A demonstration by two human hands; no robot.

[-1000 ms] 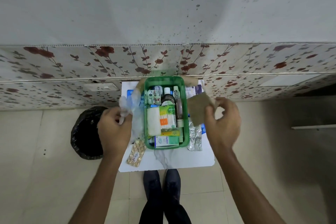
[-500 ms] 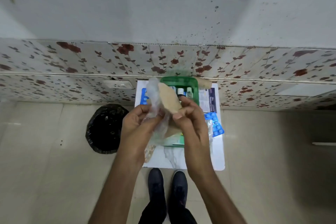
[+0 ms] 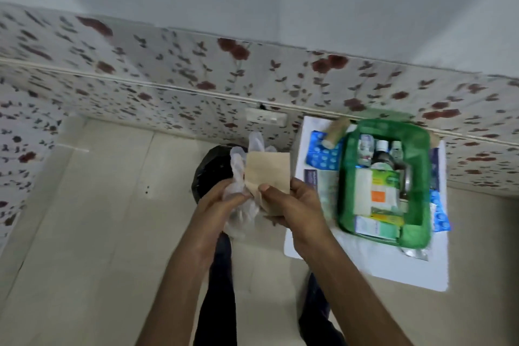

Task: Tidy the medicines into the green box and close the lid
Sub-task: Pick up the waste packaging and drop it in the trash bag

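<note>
Left hand (image 3: 224, 199): closed on crumpled clear plastic (image 3: 241, 166); fingertips buried in it.
Right hand (image 3: 292, 202): thumb pinching a tan paper piece (image 3: 268, 168) upright, held over the black bin (image 3: 209, 171), which is mostly hidden.
Green box (image 3: 415, 239): on the white worktop (image 3: 398, 270), lid off, packed with bottles and cartons; labels blurred.
Blue blister packs (image 3: 323, 156): beside the box, partly covered.

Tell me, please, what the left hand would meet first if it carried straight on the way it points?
Probably the black bin. The left hand, gripping a clear bag, points up and away toward it, though depth is unclear; the bin may sit lower.
</note>
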